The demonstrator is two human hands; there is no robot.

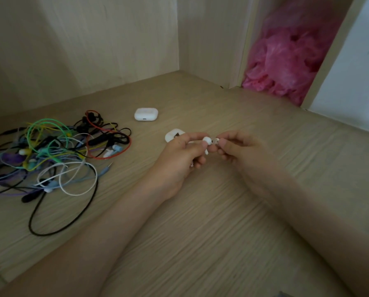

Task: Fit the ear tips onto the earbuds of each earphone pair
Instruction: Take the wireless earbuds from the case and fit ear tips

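At the centre of the frame, the left hand holds a small white plastic wireless earbud between thumb and curled fingers, its short stem pointing down below the thumb. The right hand pinches a small pale rounded silicone ear tip between thumb and forefinger and has it against the earbud's dark nozzle; whether the tip is seated cannot be told. Both hands are raised slightly above the light wood-grain surface. Just behind the left hand's knuckles lies a white rounded case with a dark marking, partly hidden by the hand. A second white glossy charging case, closed, lies further up the frame, apart from the first. At the left of the frame sits a tangled heap of wired earphones in black, green, red, yellow, white and purple cable. A crumpled pink plastic bag fills a recess at the upper right.
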